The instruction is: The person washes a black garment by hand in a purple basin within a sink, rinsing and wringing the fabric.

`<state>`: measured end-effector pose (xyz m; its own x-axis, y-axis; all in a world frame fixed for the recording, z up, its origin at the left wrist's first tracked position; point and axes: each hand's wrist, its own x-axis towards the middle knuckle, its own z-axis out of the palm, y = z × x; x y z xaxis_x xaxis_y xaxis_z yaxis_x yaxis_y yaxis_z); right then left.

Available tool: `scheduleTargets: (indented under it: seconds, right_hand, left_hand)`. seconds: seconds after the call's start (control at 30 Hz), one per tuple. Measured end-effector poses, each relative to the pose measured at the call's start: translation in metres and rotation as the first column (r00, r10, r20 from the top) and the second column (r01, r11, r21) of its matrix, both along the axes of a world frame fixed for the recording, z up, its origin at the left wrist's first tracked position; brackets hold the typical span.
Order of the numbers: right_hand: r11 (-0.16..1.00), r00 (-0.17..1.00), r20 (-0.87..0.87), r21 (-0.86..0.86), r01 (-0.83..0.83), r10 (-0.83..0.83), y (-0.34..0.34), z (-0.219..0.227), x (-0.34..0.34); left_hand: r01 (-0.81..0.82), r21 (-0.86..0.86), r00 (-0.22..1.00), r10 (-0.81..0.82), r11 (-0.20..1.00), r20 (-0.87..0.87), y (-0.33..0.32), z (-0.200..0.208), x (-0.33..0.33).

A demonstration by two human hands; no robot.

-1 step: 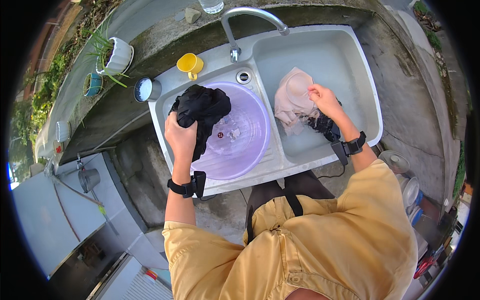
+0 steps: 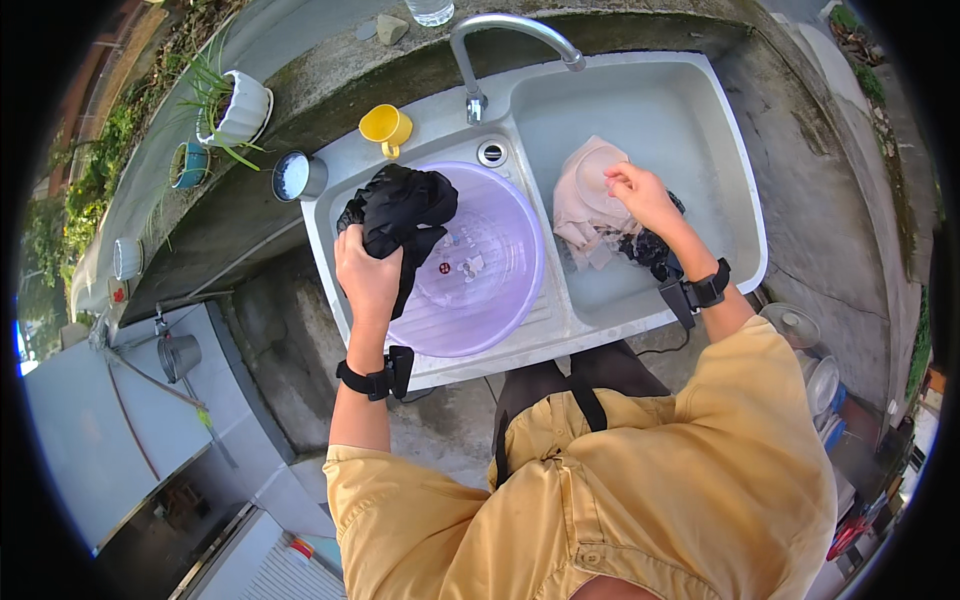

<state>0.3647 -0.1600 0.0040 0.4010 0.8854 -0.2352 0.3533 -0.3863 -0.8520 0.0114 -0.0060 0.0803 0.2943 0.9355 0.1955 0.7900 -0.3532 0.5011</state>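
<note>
My left hand [image 2: 367, 270] is closed on a bunched black garment [image 2: 408, 205], which hangs over the left side of a purple basin [image 2: 490, 320]. The basin stands on the sink's drainboard, with several small pale marks and a reddish round spot showing at its bottom. In the right bowl of the sink [image 2: 640, 85], a pale pink bra [image 2: 590, 195] lies spread out with a moulded cup upward. The fingers of my right hand [image 2: 642, 195] are pinched at the cup's edge. Black lacy cloth [image 2: 652, 250] lies beside the bra, partly under my right wrist.
A curved metal faucet [image 2: 510, 22] rises behind the sink. A yellow mug [image 2: 386, 127] and a metal cup with white contents [image 2: 298, 177] stand along the back left edge. Potted plants [image 2: 240, 110] line the ledge; pot lids [image 2: 790, 325] lean at the right.
The black garment in my left hand has shifted slightly to the left over the basin. My right fingers have moved a little against the bra cup; the view has tilted slightly.
</note>
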Motion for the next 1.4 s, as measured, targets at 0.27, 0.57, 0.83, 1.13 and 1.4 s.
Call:
scheduleTargets:
  seconds: [0.27, 0.57, 0.83, 1.13, 1.4]
  right_hand:
    - [0.711, 0.709, 0.236, 0.091, -0.697, 0.665, 0.126, 0.021, -0.141]
    - [0.689, 0.515, 0.458, -0.518, -0.507, 0.724, 0.098, -0.054, -0.242]
    - [0.694, 0.602, 0.351, -0.443, -0.567, 0.717, 0.124, -0.063, -0.245]
    - [0.999, 0.702, -0.712, -0.045, -0.011, -0.024, 0.125, 0.015, -0.144]
    - [0.976, 0.411, -0.908, 0.157, 0.154, 0.081, 0.099, 0.083, -0.137]
  left_hand:
    - [0.013, -0.485, 0.995, -0.06, 0.874, -0.081, 0.002, -0.039, -0.049]
    - [-0.107, -0.878, 0.765, -0.526, 0.466, -0.372, -0.017, -0.104, 0.01]
    - [-0.147, -0.89, 0.87, -0.372, 0.431, -0.324, -0.013, -0.152, -0.014]
    - [0.107, -0.801, 0.992, -0.014, 0.589, 0.122, -0.021, -0.093, -0.068]
    - [0.13, -0.517, 0.912, 0.102, 0.846, 0.396, -0.013, -0.022, -0.069]
